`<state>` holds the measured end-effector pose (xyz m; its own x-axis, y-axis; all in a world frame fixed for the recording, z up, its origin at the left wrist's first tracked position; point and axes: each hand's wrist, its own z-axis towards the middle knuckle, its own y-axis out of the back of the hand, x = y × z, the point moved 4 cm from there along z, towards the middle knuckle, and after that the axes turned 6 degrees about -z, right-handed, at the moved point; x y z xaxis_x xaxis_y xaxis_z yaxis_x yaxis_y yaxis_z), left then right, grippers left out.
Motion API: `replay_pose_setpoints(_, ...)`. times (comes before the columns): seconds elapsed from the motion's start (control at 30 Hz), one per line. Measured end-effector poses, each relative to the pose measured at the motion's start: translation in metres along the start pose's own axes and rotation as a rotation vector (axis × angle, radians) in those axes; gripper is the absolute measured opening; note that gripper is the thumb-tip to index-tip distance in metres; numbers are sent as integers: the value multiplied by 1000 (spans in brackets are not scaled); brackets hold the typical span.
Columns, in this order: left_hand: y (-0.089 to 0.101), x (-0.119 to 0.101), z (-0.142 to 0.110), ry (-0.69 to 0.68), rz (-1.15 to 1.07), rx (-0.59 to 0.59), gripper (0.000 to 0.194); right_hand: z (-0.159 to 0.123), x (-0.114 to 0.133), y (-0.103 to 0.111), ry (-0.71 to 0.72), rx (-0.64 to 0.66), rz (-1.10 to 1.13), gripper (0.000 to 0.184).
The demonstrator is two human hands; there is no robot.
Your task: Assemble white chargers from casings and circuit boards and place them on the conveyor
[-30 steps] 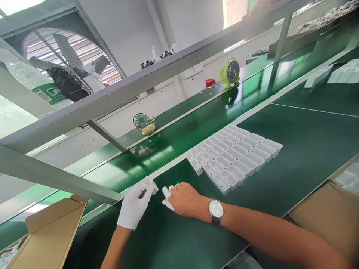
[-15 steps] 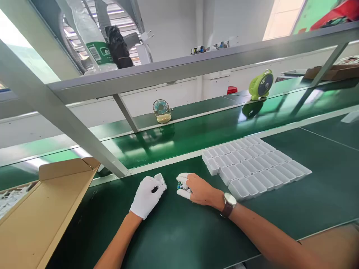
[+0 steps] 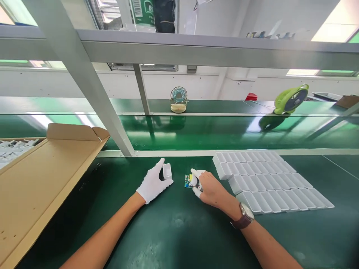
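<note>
My left hand (image 3: 153,183) wears a white glove and grips a small white plastic case (image 3: 166,171) just above the green bench top. My right hand (image 3: 209,188), bare but for white finger cots and with a watch on the wrist, pinches a small green circuit board (image 3: 188,181) a little to the right of the case. The board and the case are apart, with a narrow gap between them.
Rows of several white plastic cases (image 3: 269,179) lie on the bench to the right. An open cardboard box (image 3: 42,168) stands at the left. Behind a metal rail (image 3: 224,152) runs a green conveyor belt (image 3: 213,132), with two small fans (image 3: 178,99) beyond. A slanted metal post (image 3: 92,93) rises ahead.
The view has swung to face the bench squarely. My right hand now shows the green circuit board at its fingertips. My left hand still grips the white case, turned more upright.
</note>
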<state>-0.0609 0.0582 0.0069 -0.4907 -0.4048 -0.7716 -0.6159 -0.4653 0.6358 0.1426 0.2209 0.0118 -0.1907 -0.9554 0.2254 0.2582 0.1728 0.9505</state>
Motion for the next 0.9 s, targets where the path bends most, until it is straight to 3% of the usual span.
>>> replay_pose_setpoints(0.17, -3, -6, -5, -176, -36, -20, 75, -1, 9, 12, -57, -57, 172, 62)
replay_pose_setpoints(0.3, -10, -9, -15, -307, -54, 7, 77, -2, 17, 20, -63, -90, 403, 67)
replay_pose_setpoints(0.47, -21, -9, -25, -413, -56, 34, 82, -6, 24, 28, -46, -227, 521, 63)
replay_pose_setpoints(0.63, -24, -11, -28, -477, -72, 10, 76, -9, 38, 33, 147, -308, 365, 65)
replay_pose_setpoints(0.9, -25, -11, -27, -570, -22, 6, 78, -13, 43, 25, 242, -305, 110, 66)
